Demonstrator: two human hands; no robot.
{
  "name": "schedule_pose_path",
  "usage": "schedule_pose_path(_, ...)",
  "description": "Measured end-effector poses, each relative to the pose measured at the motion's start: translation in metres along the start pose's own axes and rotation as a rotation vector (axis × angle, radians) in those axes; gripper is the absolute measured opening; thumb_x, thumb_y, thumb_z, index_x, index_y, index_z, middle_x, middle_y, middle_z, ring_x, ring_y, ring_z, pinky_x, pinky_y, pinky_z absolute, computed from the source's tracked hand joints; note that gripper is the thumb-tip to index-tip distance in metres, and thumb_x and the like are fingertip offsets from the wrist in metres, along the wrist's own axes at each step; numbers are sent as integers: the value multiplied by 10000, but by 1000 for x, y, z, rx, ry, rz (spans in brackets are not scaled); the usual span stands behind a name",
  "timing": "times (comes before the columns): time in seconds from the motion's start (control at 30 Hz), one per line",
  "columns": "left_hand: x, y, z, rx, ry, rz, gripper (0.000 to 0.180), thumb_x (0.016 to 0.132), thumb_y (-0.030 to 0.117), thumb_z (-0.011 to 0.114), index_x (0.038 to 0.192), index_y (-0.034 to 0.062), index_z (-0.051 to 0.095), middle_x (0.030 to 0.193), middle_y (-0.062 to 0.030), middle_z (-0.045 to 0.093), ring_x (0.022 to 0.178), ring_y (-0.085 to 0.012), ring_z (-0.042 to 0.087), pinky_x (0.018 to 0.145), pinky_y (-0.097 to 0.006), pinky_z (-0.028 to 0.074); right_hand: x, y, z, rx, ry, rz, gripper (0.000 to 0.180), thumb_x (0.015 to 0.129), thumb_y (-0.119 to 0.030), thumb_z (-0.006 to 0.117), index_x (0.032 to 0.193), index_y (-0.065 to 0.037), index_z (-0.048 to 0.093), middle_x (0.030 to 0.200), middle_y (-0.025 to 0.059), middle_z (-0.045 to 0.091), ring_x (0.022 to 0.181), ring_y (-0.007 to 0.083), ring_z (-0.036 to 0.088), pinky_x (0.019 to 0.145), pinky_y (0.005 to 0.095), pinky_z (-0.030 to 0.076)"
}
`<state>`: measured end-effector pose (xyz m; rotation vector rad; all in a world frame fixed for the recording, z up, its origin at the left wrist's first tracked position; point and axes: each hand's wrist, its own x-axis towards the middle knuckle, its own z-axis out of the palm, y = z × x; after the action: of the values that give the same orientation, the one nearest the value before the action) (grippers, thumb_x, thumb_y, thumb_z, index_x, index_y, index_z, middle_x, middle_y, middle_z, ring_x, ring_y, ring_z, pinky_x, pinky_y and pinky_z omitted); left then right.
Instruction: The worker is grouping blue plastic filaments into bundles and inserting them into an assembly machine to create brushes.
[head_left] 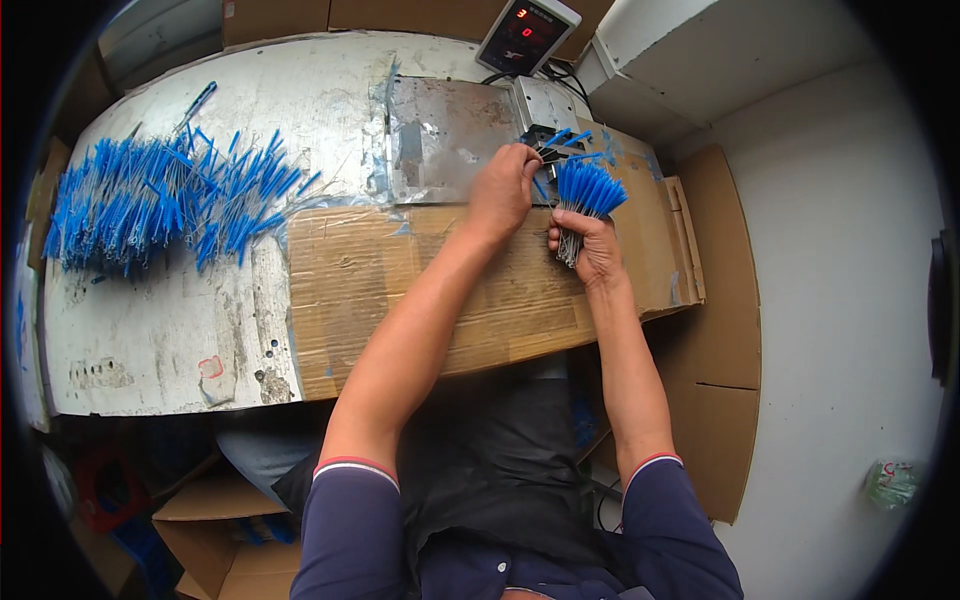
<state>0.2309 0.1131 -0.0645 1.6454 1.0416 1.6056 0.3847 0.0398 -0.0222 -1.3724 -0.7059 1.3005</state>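
My right hand (597, 250) is closed round a bunch of thin wire brushes (590, 190), their blue heads up and the grey looped wire ends poking out below the fist. My left hand (505, 188) is just left of it, fingertips pinched at the front of a small metal device (545, 135). What those fingertips hold is too small to make out. A few loose blue brushes (572, 140) lie on and beside the device. On the left of the table, a large pile of the same brushes (130, 200) is spread out.
A digital display with red digits (525, 35) stands behind the device, with black cables beside it. A metal plate (455, 130) lies left of the device. Flat cardboard (430, 290) covers the near table top (170, 345). A white wall (840, 260) rises at right.
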Motion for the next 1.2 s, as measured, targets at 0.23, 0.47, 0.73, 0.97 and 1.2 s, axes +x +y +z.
schedule_pose_path(0.23,7,5,-11,-40,157,-300,151,1079,185,518,1120,52,574,872,-71,737,668,-218,703,635,-361,544,5,2,13,8,168,-114,90,832,-4,750,874,23,674,753,98,682,597,181,660,506,309,565)
schedule_pose_path(0.47,7,5,-15,99,227,-211,171,1085,211,495,1132,61,562,947,-85,762,799,-261,731,726,-397,548,18,0,25,2,264,-157,88,812,30,752,832,49,668,721,124,677,579,199,664,486,334,568)
schedule_pose_path(0.73,6,5,-11,277,273,-103,163,1055,220,547,1062,69,608,910,-121,732,831,-361,696,759,-470,510,21,0,23,7,263,-146,96,812,33,757,825,58,664,720,137,679,595,211,675,493,338,573)
schedule_pose_path(0.97,2,3,-10,367,180,164,69,974,129,607,992,65,591,863,-131,692,843,-331,662,804,-458,467,19,-2,18,124,234,-100,111,815,36,754,875,53,662,773,144,683,642,250,692,538,366,601)
schedule_pose_path(1.2,0,-6,-5,427,23,155,50,969,126,624,991,87,602,804,-130,667,799,-346,641,740,-468,444,15,1,12,149,191,-85,102,788,52,753,849,42,673,751,132,688,627,242,704,548,376,624)
